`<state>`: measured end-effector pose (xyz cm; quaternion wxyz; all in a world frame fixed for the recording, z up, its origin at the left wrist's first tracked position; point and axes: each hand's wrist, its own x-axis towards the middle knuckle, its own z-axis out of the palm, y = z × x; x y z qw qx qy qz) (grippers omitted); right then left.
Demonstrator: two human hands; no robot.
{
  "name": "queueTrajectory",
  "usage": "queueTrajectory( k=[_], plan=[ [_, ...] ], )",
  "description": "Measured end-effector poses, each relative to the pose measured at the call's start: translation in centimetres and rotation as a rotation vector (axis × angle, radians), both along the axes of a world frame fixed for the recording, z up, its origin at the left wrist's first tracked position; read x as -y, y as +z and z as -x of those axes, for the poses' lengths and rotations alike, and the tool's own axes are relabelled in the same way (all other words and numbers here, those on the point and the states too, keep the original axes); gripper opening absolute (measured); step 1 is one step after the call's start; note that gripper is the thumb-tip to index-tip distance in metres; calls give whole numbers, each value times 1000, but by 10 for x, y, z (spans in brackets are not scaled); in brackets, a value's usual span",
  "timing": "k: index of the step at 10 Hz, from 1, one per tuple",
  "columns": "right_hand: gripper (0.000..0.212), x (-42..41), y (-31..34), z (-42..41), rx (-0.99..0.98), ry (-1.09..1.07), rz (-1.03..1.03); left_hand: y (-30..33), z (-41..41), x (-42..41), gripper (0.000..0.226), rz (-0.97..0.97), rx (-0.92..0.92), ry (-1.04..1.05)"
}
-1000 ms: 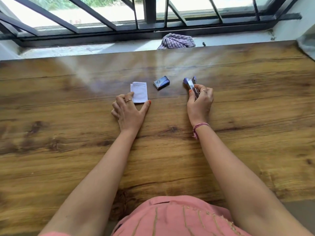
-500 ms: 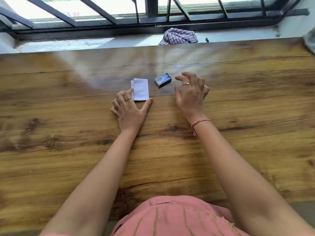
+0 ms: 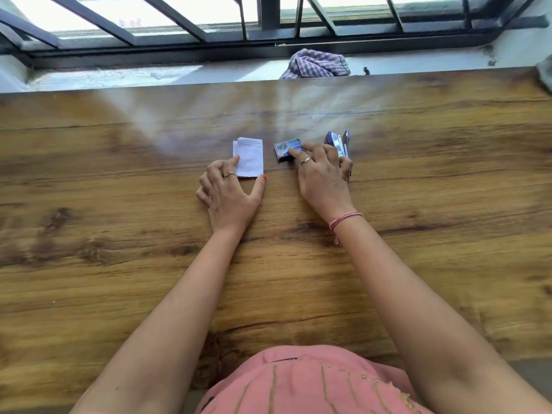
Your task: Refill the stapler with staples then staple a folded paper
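The right hand [image 3: 322,177] touched the small staple box [image 3: 287,148] with relaxed fingers, its contents unseen; the stapler [image 3: 339,143] lay open just right. The left hand [image 3: 230,192], loosely curled, pinned the folded paper [image 3: 250,156].

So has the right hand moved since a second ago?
Yes. The right hand left the stapler and went leftward to the small staple box, its fingertips now on it, nearer the folded paper.

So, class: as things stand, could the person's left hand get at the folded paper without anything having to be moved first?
Probably yes. The left hand already lies at the near edge of the folded paper, one finger on its left edge, and nothing sits between them. The right hand is busy off to the side at the staple box.
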<state>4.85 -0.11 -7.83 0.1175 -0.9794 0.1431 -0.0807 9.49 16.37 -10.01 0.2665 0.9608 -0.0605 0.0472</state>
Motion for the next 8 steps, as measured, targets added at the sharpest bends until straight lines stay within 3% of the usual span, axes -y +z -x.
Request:
queueTrajectory(
  k=[6, 8],
  plan=[
    [44, -22, -21, 42, 259, -28, 30, 3, 3, -1, 67, 57, -2, 5],
    [40, -21, -21, 59, 314, -40, 16, 7, 15, -2, 64, 120, 52, -86]
  ],
)
